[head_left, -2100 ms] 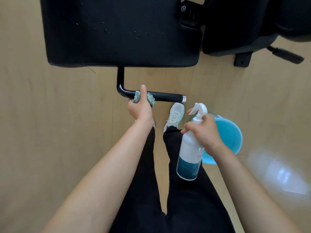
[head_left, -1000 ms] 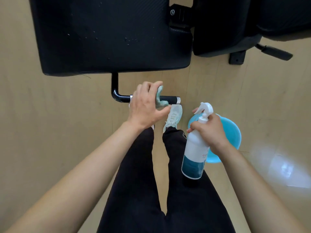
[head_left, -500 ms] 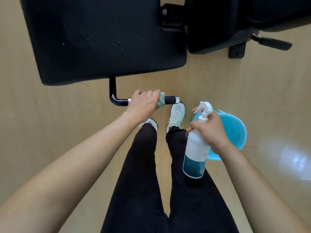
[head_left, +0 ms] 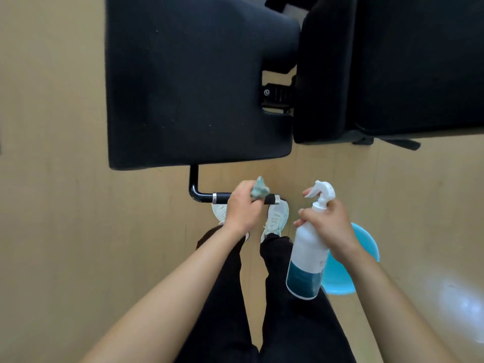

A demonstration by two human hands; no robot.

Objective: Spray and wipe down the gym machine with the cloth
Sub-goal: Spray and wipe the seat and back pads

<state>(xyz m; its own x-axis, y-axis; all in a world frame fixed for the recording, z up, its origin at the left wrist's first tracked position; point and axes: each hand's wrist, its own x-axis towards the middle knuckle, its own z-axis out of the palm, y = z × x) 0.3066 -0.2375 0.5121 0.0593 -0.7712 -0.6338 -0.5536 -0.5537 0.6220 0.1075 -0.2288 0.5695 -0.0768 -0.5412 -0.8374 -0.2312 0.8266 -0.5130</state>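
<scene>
While we stood looking down, our black trousers (head_left: pixel 288 323) filled the lower middle of the view, above a tan wooden floor (head_left: pixel 65 231). Our right hand (head_left: pixel 328 226) gripped the white spray bottle (head_left: pixel 306 260) by the neck, fingers curled round it and the forefinger reaching toward the trigger, the nozzle pointing left. The bottle hung tilted over our right leg, its lower part showing teal. Behind that hand a blue basin (head_left: pixel 366 247) sat on the floor. Farther out, our white shoes (head_left: pixel 276 218) stood just under the machine's black handle (head_left: pixel 222 197). Our left hand (head_left: pixel 242 209) was wrapped round that handle, fingers closed on a bunched green cloth (head_left: pixel 260 190) pressed against the grip, near its right end. The handle's bent bar ran up beneath a black seat pad (head_left: pixel 196 87), which bore pale specks. To its right sat a second black pad (head_left: pixel 406 61), with a bracket (head_left: pixel 275 96) between them.
</scene>
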